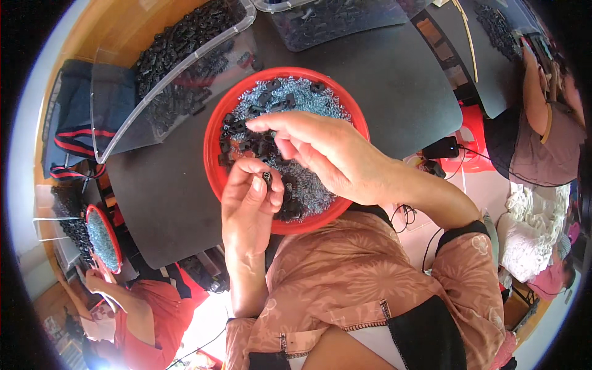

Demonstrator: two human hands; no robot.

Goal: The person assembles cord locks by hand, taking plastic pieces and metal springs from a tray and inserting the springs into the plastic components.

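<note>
My left hand is closed over the near left rim of a red basin. Between its thumb and fingers sits a small black plastic piece, with a shiny metal coil showing at its upper end. Above the basin, my right hand reaches in from the right, its fingers bent and thumb drawn toward them. Something tiny may be at its fingertips, but I cannot make it out. Small silvery metal springs fill the basin, and several loose black plastic pieces lie on top of them.
The basin stands on a dark table. A clear plastic bin of black pieces is at the far left, another clear bin at the back. People work nearby at lower left and right; a second red basin of springs is at left.
</note>
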